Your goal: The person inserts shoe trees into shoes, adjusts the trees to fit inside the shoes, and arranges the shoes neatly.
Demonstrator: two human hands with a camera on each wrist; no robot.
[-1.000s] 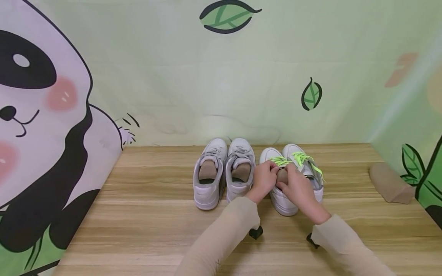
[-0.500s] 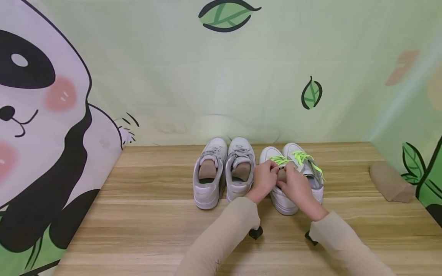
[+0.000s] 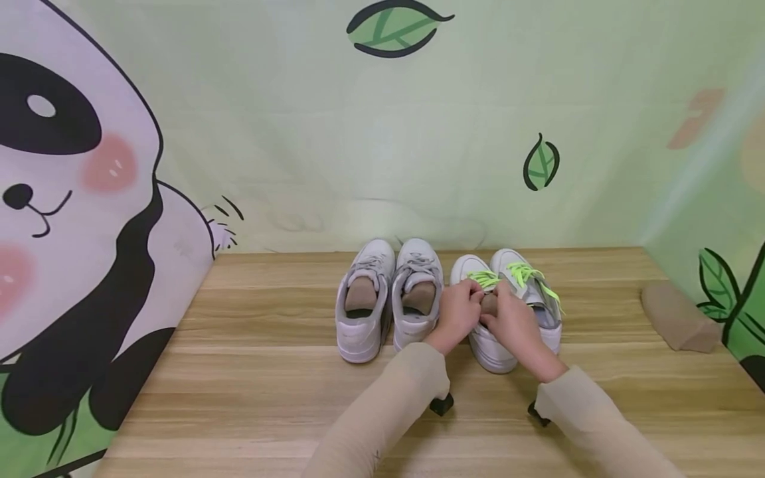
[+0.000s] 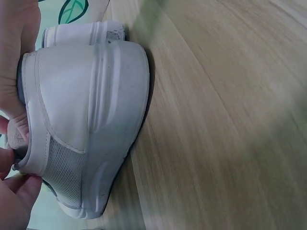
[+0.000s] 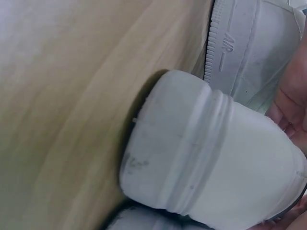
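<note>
A white sneaker (image 3: 493,355) with neon-green laces stands on the wooden surface, toe to the wall, a brown shoe insert (image 3: 488,305) in its opening. My left hand (image 3: 459,309) pinches at the tongue and lower laces from the left. From the right, my right hand (image 3: 521,326) holds the same spot, its thumb by the insert. In the left wrist view, fingertips of both hands meet at the throat of the sneaker (image 4: 64,96); what exactly they grip is partly hidden. The right wrist view shows the heel of the sneaker (image 5: 249,153).
A matching sneaker (image 3: 509,260) with green laces sits close on the right, its tongue folded up. Two greyish-white sneakers (image 3: 357,337) holding brown inserts stand left. Another brown insert (image 3: 680,318) lies far right. Behind is a panda-print wall (image 3: 382,159).
Both hands stay at the sneaker's throat with barely any movement. The right wrist has dropped inward slightly since a second ago. The head view shifts a little.
</note>
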